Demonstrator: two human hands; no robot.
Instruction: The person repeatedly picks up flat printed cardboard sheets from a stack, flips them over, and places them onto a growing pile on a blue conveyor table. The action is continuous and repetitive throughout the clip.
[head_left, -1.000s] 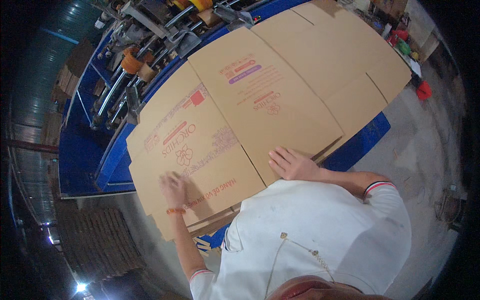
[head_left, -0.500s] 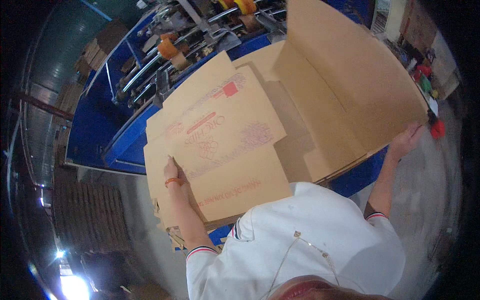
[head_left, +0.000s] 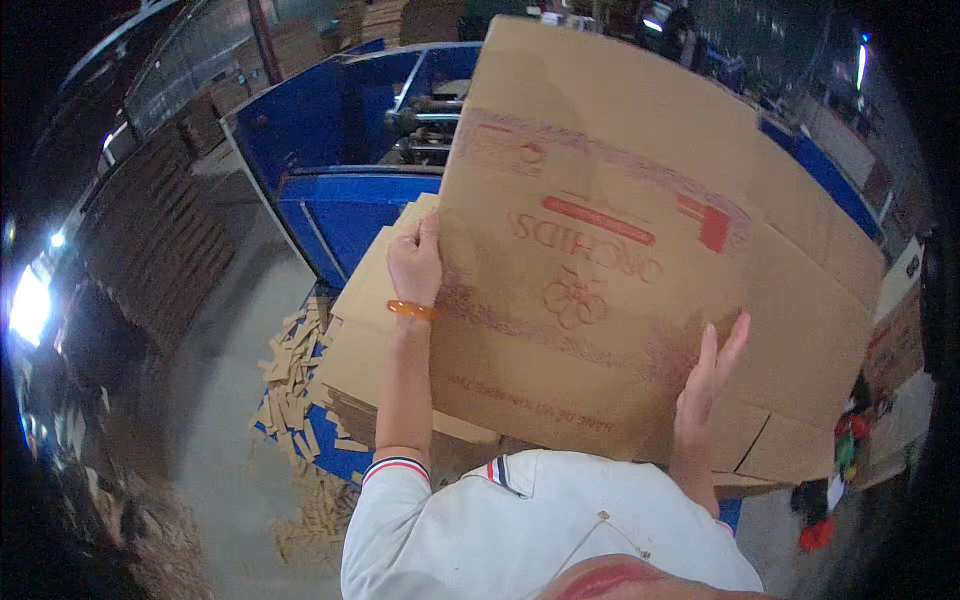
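Note:
A large brown cardboard sheet [head_left: 600, 370], printed in red and purple, stands tilted up in front of me. My left hand [head_left: 415, 262] is closed on its left edge, with an orange bangle at the wrist. Over the lower right of the printed face, my right hand [head_left: 705, 385] has its fingers stretched out and lies against the board or just off it. Below and to the left, more cardboard sheets [head_left: 372, 325] lie stacked, partly hidden by the raised one. To the right, plain cardboard panels [head_left: 810, 370] spread out; where they join the printed sheet is hard to tell.
A blue machine [head_left: 350, 215] with metal rollers [head_left: 430, 120] stands beyond the sheet. Narrow cardboard offcuts [head_left: 295, 380] litter a blue surface and the floor at the left. Tall stacks of cardboard [head_left: 150, 250] stand farther left. A red item [head_left: 815, 533] hangs at the lower right.
The view has turned. The printed side now faces me on a raised sheet, where a plain panel stood up before. My left hand grips its edge; my right hand has left the far right edge.

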